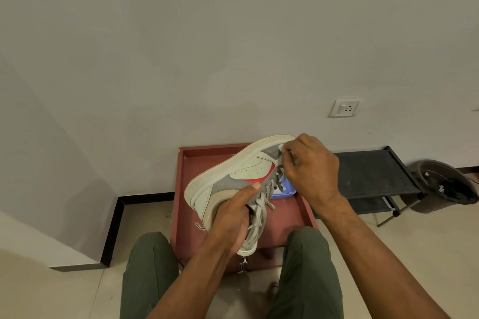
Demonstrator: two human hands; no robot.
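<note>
Head view shows me the sneaker [246, 168] held up in the air on its side, sole toward the wall, above a red-brown tray [181, 189] that sits on the floor between the knees. My left hand [233, 217] is wrapped round the ankle collar, thumb laid flat along the grey side panel. My right hand [311, 166] is curled at the toe end of the lacing, fingertips pinching what looks like a lace [261, 204], though the pinch itself is partly hidden.

I judge the shoe light and easy to carry one-handed. The thick off-white rubber sole is stiff, while the collar and tongue are padded and give under pressure, so the collar is the sound place to hold. The upper mixes smooth perforated cream leather, fuzzy grey suede and a red patch. The flat woven laces are limp and will slip through the eyelets with a steady pull.

A blue plastic tub [286, 190] lies in the tray just behind the shoe; a black rack [370, 171] stands to the right.
</note>
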